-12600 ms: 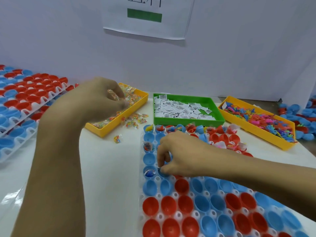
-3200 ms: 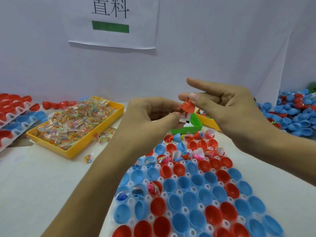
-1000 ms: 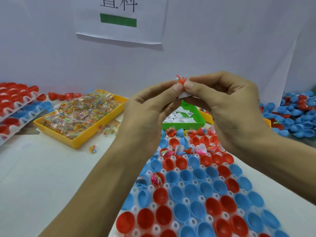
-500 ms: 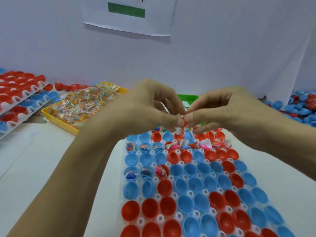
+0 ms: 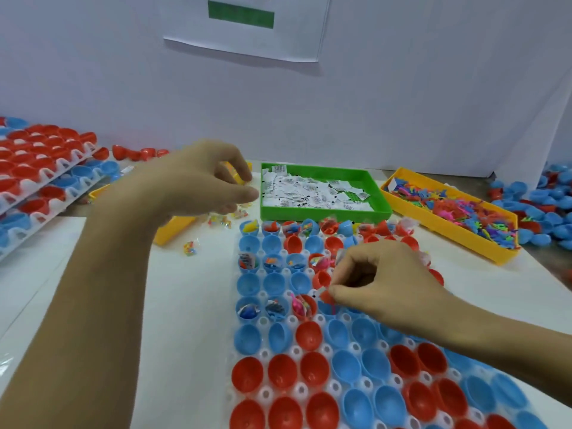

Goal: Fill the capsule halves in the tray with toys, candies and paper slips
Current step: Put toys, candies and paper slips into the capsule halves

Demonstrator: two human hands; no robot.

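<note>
Dropping looks risky: right hand (image 5: 383, 284) pinches a small red toy (image 5: 325, 295) w/ a paper slip over a blue capsule half (image 5: 327, 308) mid-tray (image 5: 263, 320), so it may bounce into the filled red neighbour. Left hand (image 5: 198, 181) hangs loosely curled, holding nothing, near the candy bin (image 5: 173, 229) far left. Toy is tiny, spiky, mostly hidden.

capsule tray (image 5: 263, 363) centre | slip bin (image 5: 379, 193) at 12 behind it | toy bin (image 5: 501, 252) at 2 | candy bin (image 5: 173, 230) at 10 | stacked trays (image 5: 52, 193) at 9
</note>
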